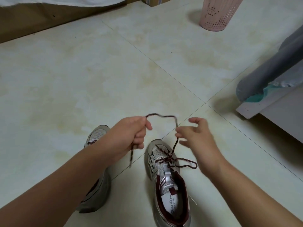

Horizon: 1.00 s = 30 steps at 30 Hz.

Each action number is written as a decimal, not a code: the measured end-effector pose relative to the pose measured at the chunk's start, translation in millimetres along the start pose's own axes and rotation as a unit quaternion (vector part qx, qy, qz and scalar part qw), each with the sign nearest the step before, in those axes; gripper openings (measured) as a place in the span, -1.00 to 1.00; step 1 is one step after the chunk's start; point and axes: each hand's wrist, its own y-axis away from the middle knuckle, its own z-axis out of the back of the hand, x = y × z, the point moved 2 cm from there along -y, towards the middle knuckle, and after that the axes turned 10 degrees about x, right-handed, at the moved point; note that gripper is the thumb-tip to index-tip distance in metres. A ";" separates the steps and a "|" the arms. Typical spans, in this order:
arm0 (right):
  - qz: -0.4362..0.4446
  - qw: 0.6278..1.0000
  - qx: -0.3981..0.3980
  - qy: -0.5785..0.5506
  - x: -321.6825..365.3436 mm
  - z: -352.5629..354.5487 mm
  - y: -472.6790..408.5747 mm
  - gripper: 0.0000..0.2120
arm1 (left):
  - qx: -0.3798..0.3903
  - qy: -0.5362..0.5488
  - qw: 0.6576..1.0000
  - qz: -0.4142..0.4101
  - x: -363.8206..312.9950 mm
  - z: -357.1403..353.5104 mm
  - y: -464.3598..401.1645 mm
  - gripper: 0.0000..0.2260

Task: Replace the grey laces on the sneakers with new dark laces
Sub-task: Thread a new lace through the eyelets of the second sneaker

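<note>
Lacing is judged nearly finished on the right-hand sneaker (165, 176), which lies toe toward 12 o'clock and heel toward 6 with a dark lace (161, 115) crossed through its eyelets and one loop laid out toward 3 o'clock. The free run of that lace is gripped in the curled left hand (131, 136), its tip dangling toward 6 o'clock, and is arched over toward 3 o'clock, where it is met by the right hand (195, 136), fingers spread and relaxed (whether the strand is pinched there cannot be told through the blur). A second sneaker (98, 135) is seen at 9 o'clock, largely hidden beneath the left forearm.
</note>
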 end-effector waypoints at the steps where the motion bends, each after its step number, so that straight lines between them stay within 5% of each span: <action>1: -0.024 0.998 0.051 0.037 -3.9 -11.9 5.7 -0.64 | -0.019 0.082 0.996 -0.024 -2.1 -3.1 -3.0 -0.70; 5: -0.107 0.955 0.277 -0.001 -17.2 -49.2 25.5 -0.84 | -0.074 0.233 0.965 -0.092 -4.6 -14.1 -11.5 -0.70; 7: -0.101 0.954 0.282 -0.030 -18.4 -50.4 24.3 -0.83 | -0.104 0.212 0.967 -0.098 0.7 -13.2 -11.7 -0.69; 10: -0.060 0.975 0.199 0.083 -22.0 -36.2 10.8 -0.67 | -0.201 0.047 0.978 -0.031 11.9 1.2 -8.4 -0.78; 13: -0.006 0.934 0.193 0.300 -21.4 -28.0 2.9 -0.58 | -0.321 -0.252 0.913 -0.003 23.2 19.1 2.6 -0.68; 16: 0.050 0.881 0.177 0.436 -19.4 -31.0 -0.6 -0.70 | -0.153 -0.395 0.892 -0.156 23.9 2.3 10.0 -0.69; 19: 0.069 0.902 0.171 0.390 -19.4 -35.1 -1.4 -0.93 | 0.005 -0.308 0.946 -0.096 33.6 -12.8 6.9 -0.87; 24: 0.076 0.934 0.131 0.322 -29.5 -32.3 -4.0 -0.85 | -0.003 -0.190 0.982 0.002 43.4 -4.9 -1.5 -0.87; 28: 0.040 0.967 0.089 0.237 -46.6 -25.8 -9.2 -0.79 | -0.026 -0.358 0.933 0.013 56.4 7.3 -9.9 -0.96; 30: 0.052 0.949 0.060 0.306 -54.0 -19.0 -12.0 -0.85 | -0.043 -0.453 0.890 0.006 67.1 10.5 -11.7 -0.92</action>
